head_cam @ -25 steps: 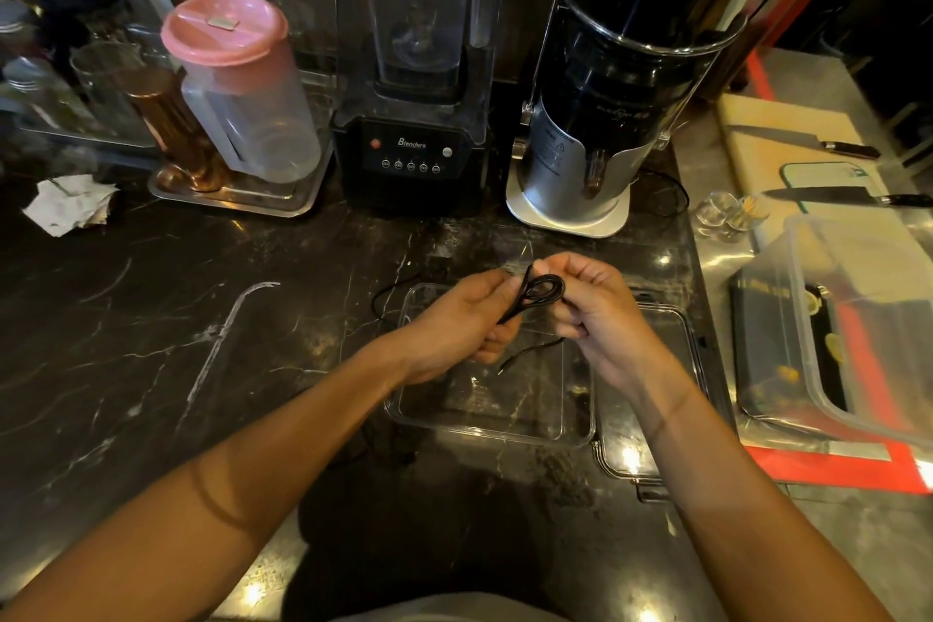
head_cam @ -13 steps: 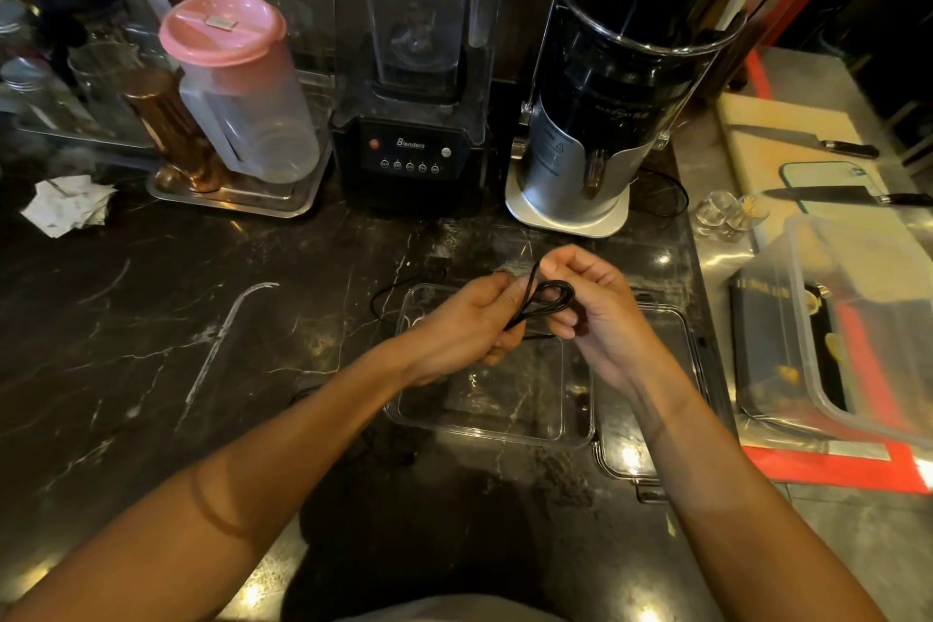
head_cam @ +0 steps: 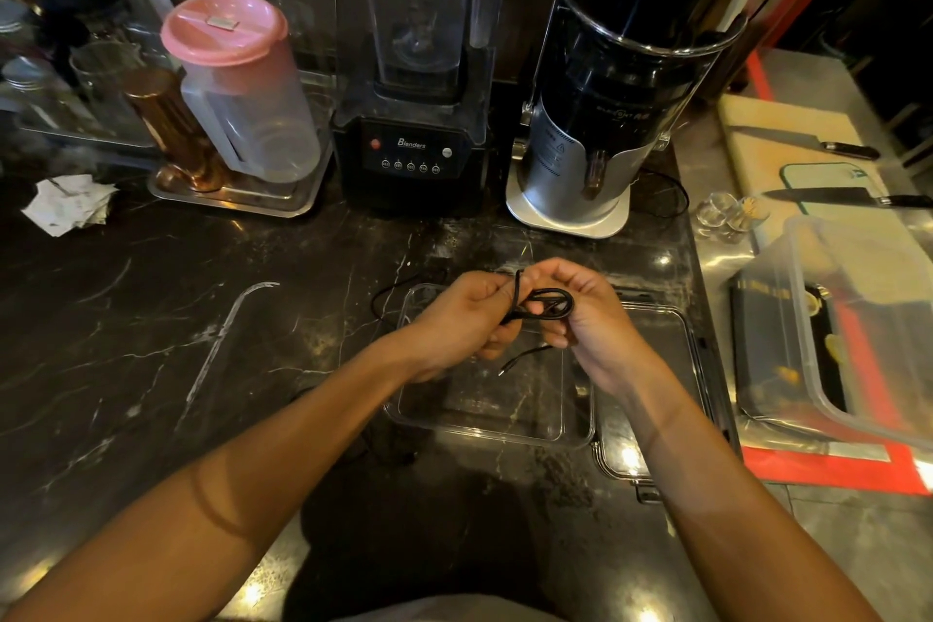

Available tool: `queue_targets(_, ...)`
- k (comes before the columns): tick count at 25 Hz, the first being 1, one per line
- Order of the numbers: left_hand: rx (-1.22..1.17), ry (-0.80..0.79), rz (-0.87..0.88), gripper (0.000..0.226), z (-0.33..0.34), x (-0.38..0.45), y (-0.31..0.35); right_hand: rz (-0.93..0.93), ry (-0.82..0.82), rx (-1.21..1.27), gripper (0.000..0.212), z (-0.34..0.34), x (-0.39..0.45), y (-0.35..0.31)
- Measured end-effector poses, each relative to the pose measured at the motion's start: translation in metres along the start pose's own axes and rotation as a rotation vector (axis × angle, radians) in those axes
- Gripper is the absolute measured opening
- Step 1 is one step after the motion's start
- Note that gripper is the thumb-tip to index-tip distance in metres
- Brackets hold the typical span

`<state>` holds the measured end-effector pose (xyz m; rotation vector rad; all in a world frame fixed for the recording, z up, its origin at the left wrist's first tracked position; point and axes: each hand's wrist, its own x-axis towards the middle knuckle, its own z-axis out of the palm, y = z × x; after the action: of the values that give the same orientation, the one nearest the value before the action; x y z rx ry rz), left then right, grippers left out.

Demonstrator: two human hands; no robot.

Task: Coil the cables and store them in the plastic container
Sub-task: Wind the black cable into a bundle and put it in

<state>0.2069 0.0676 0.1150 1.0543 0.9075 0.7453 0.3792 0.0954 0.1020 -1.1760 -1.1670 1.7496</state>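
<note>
Both hands, left (head_cam: 467, 318) and right (head_cam: 588, 313), pinching a small black cable (head_cam: 548, 304) coil above the clear container (head_cam: 575, 437). Loose tail dangling near; could spring the loops open if either pinch slackens.

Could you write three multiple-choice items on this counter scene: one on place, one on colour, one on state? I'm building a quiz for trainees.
1. Where is the thin black cable held?
A. Above the clear rectangular plastic container
B. On the wooden cutting board
C. Beside the crumpled white paper

2. What colour is the lid of the translucent plastic pitcher?
A. Blue
B. Pink
C. Green

3. What state is the cable in?
A. Lying straight on the counter
B. Partly looped, with one end dangling
C. Fully coiled inside the container

Key: 1 A, the left hand and right hand hold it over the container. 2 B, the lid is pink. 3 B, loops sit between the fingers, and a loose end hangs below.
</note>
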Motion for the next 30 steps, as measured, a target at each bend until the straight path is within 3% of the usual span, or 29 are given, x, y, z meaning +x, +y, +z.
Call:
queue_targets(4,-0.033,0.016,-0.012,0.031,-0.001,0.001,-0.003,-0.008,0.085,0.049,0.010,0.004,-0.001,0.000)
queue_targets(11,-0.053,0.040,0.010,0.028,0.001,0.000,0.000,-0.112,0.198,0.071,0.016,0.013,-0.007,-0.006)
queue_targets(17,-0.084,0.127,0.060,0.035,0.003,0.003,0.002,0.061,0.123,0.009,0.013,0.012,-0.005,-0.006)
queue_targets(22,-0.174,0.255,0.061,0.036,0.002,0.006,-0.007,0.085,0.174,-0.001,0.029,0.020,-0.013,-0.002)
queue_targets(25,-0.109,0.375,0.029,0.034,-0.002,0.008,-0.015,0.058,0.217,-0.219,0.032,0.024,-0.019,0.000)
queue_targets(30,0.387,0.540,-0.004,0.040,-0.009,0.010,-0.026,0.037,0.156,-0.750,0.034,0.033,-0.031,-0.004)
